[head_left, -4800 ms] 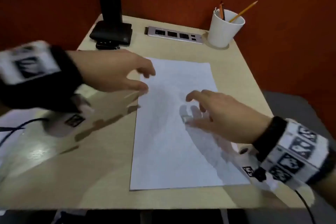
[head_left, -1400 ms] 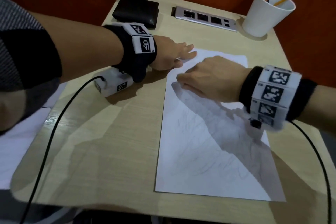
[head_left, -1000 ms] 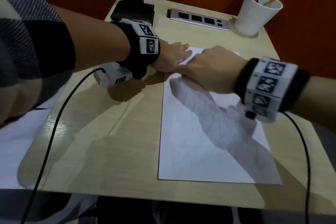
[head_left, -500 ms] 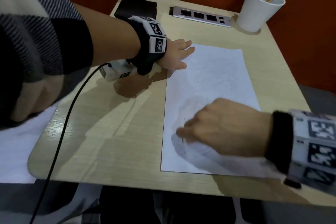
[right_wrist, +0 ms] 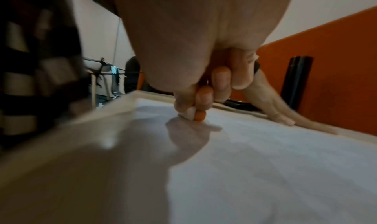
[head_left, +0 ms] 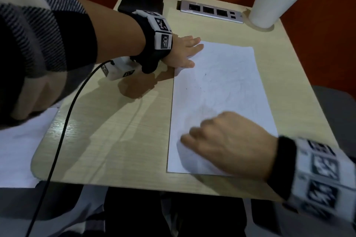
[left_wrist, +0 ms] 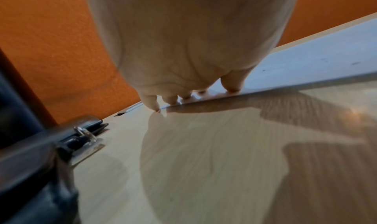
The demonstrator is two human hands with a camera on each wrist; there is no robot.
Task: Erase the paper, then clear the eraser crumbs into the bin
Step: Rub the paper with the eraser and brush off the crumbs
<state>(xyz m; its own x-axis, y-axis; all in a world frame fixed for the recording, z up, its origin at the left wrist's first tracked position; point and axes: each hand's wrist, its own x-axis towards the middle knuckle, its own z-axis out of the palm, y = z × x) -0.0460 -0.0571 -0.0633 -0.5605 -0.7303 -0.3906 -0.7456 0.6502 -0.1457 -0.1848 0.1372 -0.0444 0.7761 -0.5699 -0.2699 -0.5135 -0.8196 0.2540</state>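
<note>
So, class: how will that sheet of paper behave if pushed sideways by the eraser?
The paper looks thin and floppy, so it would likely slide or buckle. The left hand presses its far corner flat, probably anchoring it. The right hand rubs the near part, where creasing seems likeliest.

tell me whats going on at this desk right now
A person is erasing pencil marks from a white sheet of paper on a wooden desk. The left hand lies flat on the sheet's far left corner and pins it down. The right hand pinches a small white eraser and presses it to the near part of the sheet. Faint pencil lines still show on the paper, so erasing is not finished. No bin is in view. A white cup holding pencils stands at the far right corner.
</note>
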